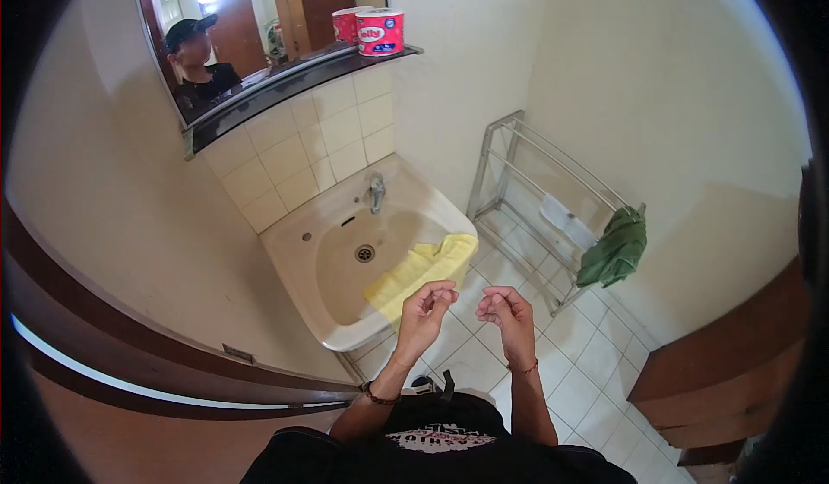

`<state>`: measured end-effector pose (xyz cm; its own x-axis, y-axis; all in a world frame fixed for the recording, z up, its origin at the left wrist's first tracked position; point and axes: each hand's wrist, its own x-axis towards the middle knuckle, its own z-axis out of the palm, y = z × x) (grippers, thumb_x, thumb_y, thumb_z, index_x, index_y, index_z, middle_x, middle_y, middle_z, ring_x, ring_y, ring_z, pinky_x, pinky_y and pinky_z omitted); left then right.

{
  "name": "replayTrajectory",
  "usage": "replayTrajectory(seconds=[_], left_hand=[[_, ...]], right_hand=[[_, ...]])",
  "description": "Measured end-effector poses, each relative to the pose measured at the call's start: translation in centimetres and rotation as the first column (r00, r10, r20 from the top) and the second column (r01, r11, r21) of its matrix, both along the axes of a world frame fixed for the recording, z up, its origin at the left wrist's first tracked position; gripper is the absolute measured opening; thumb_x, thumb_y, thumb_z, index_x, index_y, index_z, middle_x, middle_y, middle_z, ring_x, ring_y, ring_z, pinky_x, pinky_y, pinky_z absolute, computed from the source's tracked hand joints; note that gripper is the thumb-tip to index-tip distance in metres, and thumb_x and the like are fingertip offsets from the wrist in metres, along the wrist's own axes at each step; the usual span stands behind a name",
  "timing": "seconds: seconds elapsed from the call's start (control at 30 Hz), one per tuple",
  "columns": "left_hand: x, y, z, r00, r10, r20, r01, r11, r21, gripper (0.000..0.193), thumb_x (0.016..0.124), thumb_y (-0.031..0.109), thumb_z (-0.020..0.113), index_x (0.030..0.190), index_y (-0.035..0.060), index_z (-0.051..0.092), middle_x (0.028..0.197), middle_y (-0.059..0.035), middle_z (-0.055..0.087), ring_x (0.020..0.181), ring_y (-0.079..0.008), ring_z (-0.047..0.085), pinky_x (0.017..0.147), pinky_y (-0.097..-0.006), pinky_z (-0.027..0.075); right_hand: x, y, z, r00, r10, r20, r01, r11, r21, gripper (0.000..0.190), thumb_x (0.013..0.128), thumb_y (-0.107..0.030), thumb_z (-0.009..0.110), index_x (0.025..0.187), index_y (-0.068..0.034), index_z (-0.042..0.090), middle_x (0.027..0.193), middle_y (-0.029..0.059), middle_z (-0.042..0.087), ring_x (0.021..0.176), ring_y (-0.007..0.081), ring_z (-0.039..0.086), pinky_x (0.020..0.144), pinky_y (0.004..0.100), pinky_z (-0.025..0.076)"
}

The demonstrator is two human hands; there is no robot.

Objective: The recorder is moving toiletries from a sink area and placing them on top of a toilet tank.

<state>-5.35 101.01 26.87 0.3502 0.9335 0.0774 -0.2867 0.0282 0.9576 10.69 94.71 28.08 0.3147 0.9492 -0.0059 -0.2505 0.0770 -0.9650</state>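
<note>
Both of my hands are raised in front of my body, a short gap between them, with the fingers curled in. My left hand (426, 312) appears in front of the sink's near right edge, and nothing shows between its thumb and fingers. Just right of it, above the floor, is my right hand (510, 312), loosely closed with nothing visible in it. A yellow cloth (424, 273) lies draped over the right front rim of the beige washbasin (295, 290), partly hidden by my left hand. A chrome faucet (376, 192) stands at the basin's back, behind the drain (364, 253).
A metal towel rack (487, 166) stands right of the basin, holding a green cloth (615, 251) and a white cloth (567, 218). Above, a dark shelf (291, 93) under a mirror (252, 24) bears a red-wrapped tissue roll (380, 32). Wooden furniture (725, 380) is at right.
</note>
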Motion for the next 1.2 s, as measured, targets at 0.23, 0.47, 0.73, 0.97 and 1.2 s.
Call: replayTrajectory(seconds=[0.23, 0.47, 0.73, 0.97, 1.2], left_hand=[[-0.8, 5.6, 2.2, 0.986, 0.165, -0.010, -0.164, 0.985, 0.050, 0.021, 0.096, 0.010, 0.055, 0.112, -0.0023, 0.060, 0.099, -0.0073, 0.065, 0.095, -0.0143, 0.061, 0.089, -0.0281, 0.047], [0.2, 11.9, 5.4, 0.941, 0.338, -0.013, -0.332, 0.931, 0.151, 0.023, 0.094, 0.008, 0.056, 0.115, -0.0012, 0.058, 0.101, -0.0068, 0.064, 0.099, -0.0138, 0.059, 0.091, -0.0274, 0.045], [3.1, 20.9, 10.8, 0.826, 0.563, 0.022, -0.536, 0.772, 0.342, 0.024, 0.091, 0.006, 0.058, 0.114, -0.0019, 0.059, 0.103, -0.0083, 0.065, 0.098, -0.0149, 0.061, 0.088, -0.0275, 0.046], [4.7, 27.1, 16.3, 0.685, 0.726, 0.055, -0.617, 0.539, 0.574, 0.026, 0.092, 0.005, 0.056, 0.117, -0.0019, 0.056, 0.111, -0.0082, 0.060, 0.109, -0.0154, 0.054, 0.099, -0.0298, 0.040], [5.3, 32.3, 21.7, 0.462, 0.883, 0.079, -0.564, 0.224, 0.795, 0.037, 0.090, 0.006, 0.059, 0.125, -0.0018, 0.050, 0.127, -0.0107, 0.052, 0.123, -0.0191, 0.047, 0.110, -0.0357, 0.030]], right_hand=[[0.0, 6.6, 1.0, 0.993, 0.116, 0.029, -0.116, 0.993, 0.023, 0.018, 0.098, -0.012, 0.048, 0.106, 0.000, 0.059, 0.086, 0.0060, 0.063, 0.078, 0.0140, 0.062, 0.072, 0.0280, 0.052], [1.8, 15.7, 4.4, 0.980, 0.188, 0.062, -0.196, 0.965, 0.176, 0.016, 0.098, -0.009, 0.050, 0.106, 0.001, 0.060, 0.084, 0.0042, 0.063, 0.077, 0.0103, 0.059, 0.071, 0.0244, 0.048], [4.9, 28.7, 9.6, 0.958, 0.244, 0.151, -0.284, 0.879, 0.382, 0.016, 0.096, -0.007, 0.051, 0.107, 0.001, 0.059, 0.085, 0.0040, 0.062, 0.079, 0.0101, 0.058, 0.072, 0.0247, 0.048], [6.7, 38.3, 14.2, 0.934, 0.263, 0.241, -0.356, 0.743, 0.567, 0.018, 0.093, -0.006, 0.056, 0.109, 0.001, 0.059, 0.093, 0.0060, 0.061, 0.087, 0.0106, 0.057, 0.078, 0.0256, 0.048], [5.8, 44.6, 19.0, 0.935, 0.023, 0.353, -0.286, 0.636, 0.717, 0.026, 0.089, -0.008, 0.061, 0.113, 0.002, 0.056, 0.114, 0.0113, 0.061, 0.106, 0.0188, 0.057, 0.093, 0.0330, 0.044]])
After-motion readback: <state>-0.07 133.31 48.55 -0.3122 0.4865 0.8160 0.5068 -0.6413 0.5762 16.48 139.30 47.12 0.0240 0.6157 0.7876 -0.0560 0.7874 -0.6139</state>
